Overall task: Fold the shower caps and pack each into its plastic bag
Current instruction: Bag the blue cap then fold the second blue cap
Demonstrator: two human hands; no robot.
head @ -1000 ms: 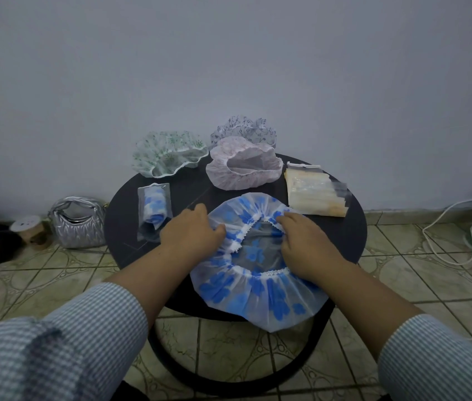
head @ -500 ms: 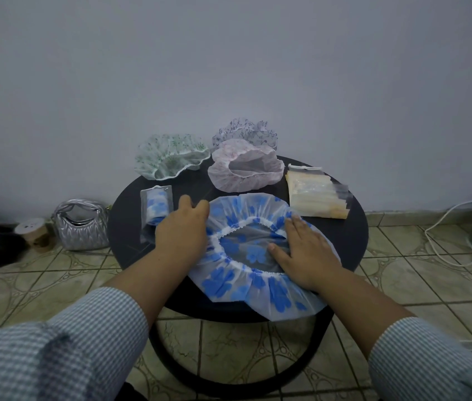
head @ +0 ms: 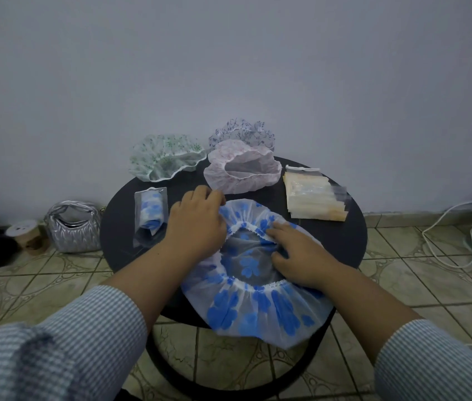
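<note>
A white shower cap with blue flowers (head: 258,302) lies spread on the round black table (head: 347,244), opening upward, its near edge hanging over the table's front. My left hand (head: 197,224) grips the cap's far-left edge with curled fingers. On the right side, my right hand (head: 298,253) pinches the elastic rim, thumb inside the opening. A stack of plastic bags (head: 313,198) lies at the table's right. At the left lies a folded blue cap packed in its bag (head: 151,215).
Three loose caps sit at the table's back: a green-print cap (head: 165,156), a pink cap (head: 240,169) and a purple-print cap (head: 243,133) behind it. On the tiled floor stand a silver handbag (head: 72,227) and a spool (head: 26,235) at the left, and a white cable (head: 446,227) at the right.
My left hand slid to the cap's far-left edge and curled on it. My right hand went from lying flat on the cap to pinching the elastic rim. The cap's opening has widened.
</note>
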